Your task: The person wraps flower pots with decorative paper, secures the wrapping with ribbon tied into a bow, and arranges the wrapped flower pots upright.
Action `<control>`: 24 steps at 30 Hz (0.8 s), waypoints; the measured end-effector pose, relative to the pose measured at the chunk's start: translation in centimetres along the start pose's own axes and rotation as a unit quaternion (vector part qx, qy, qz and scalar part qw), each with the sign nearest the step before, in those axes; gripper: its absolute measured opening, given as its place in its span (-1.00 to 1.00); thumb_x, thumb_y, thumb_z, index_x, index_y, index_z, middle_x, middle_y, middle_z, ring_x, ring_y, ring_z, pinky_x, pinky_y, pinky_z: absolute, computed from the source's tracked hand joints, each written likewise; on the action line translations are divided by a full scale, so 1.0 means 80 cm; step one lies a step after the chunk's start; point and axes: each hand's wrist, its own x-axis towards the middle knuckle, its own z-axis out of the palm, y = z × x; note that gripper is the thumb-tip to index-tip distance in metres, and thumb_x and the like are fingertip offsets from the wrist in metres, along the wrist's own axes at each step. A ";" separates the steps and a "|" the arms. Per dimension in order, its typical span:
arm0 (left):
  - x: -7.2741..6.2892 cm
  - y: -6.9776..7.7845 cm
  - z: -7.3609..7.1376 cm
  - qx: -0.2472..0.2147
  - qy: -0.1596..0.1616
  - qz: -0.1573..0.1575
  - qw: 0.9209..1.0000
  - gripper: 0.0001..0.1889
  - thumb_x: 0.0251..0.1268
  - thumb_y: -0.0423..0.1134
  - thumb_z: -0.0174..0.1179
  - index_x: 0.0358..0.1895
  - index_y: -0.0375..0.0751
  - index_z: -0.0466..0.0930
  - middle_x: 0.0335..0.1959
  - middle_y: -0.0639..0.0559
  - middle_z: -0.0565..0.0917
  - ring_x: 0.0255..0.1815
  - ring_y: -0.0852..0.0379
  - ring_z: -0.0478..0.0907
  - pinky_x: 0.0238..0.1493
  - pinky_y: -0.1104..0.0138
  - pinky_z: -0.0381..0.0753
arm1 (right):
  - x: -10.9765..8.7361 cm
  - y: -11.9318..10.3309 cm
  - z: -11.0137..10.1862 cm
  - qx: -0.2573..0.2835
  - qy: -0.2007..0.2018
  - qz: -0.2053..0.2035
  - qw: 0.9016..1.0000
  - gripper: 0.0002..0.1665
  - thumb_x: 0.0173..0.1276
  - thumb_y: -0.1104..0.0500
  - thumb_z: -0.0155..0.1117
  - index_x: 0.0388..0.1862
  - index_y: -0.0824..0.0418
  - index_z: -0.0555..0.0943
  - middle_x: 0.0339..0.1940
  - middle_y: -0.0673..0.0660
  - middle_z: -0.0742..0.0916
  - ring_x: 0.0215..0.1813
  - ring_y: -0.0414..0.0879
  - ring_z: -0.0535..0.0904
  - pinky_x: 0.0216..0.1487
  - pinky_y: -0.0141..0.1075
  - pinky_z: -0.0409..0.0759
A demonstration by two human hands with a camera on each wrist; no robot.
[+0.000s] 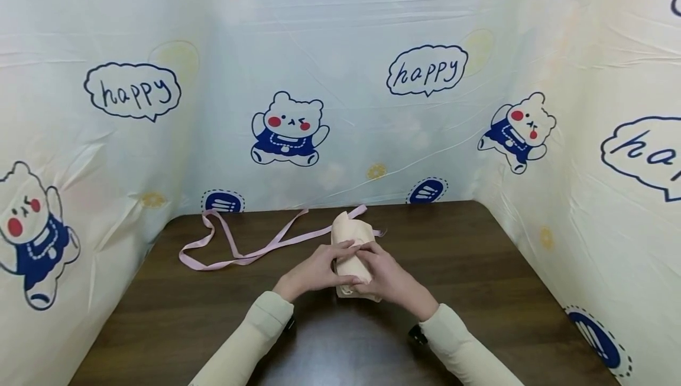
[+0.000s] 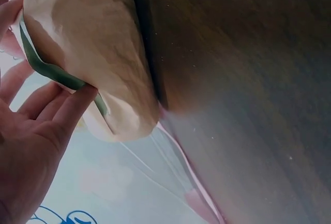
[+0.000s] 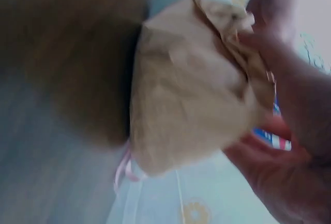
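The tan paper bundle (image 1: 353,265) is resting on the worktop (image 1: 452,256), positioned between the two hands and toward the far edge. The left hand (image 1: 319,268) is pinching the paper at a green strip (image 2: 57,74), while the right hand (image 1: 388,271) is gripping the folded paper from the opposite side. A pink ribbon (image 1: 300,237) is trailing leftward from the bundle.
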 end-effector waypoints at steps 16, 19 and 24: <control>-0.002 0.005 0.004 0.009 0.007 -0.022 1.000 -0.33 0.27 0.12 0.39 0.37 -0.11 0.55 0.50 -0.17 0.37 0.50 -0.08 0.34 0.35 0.10 0.49 | 0.039 0.117 -0.041 0.082 -0.045 0.117 0.989 -0.76 0.41 0.33 0.30 0.01 0.39 0.71 -0.11 0.24 0.79 -0.15 -0.05 0.69 -0.10 -0.17 0.69; -0.001 0.005 0.005 0.001 0.006 -0.027 1.000 -0.34 0.27 0.13 0.39 0.38 -0.08 0.54 0.52 -0.15 0.36 0.51 -0.07 0.33 0.34 0.13 0.50 | 0.055 0.136 -0.025 0.038 -0.071 0.141 0.987 -0.68 0.37 0.37 0.31 0.09 0.45 0.65 -0.07 0.28 0.77 -0.09 0.02 0.70 -0.04 -0.09 0.69; -0.001 0.005 0.006 -0.006 0.004 -0.032 0.999 -0.35 0.28 0.11 0.38 0.38 -0.08 0.53 0.54 -0.13 0.32 0.52 -0.06 0.31 0.33 0.14 0.51 | 0.081 0.159 0.000 -0.022 -0.079 0.154 0.985 -0.65 0.31 0.39 0.33 0.08 0.44 0.64 -0.10 0.28 0.75 -0.11 0.06 0.67 0.01 -0.02 0.66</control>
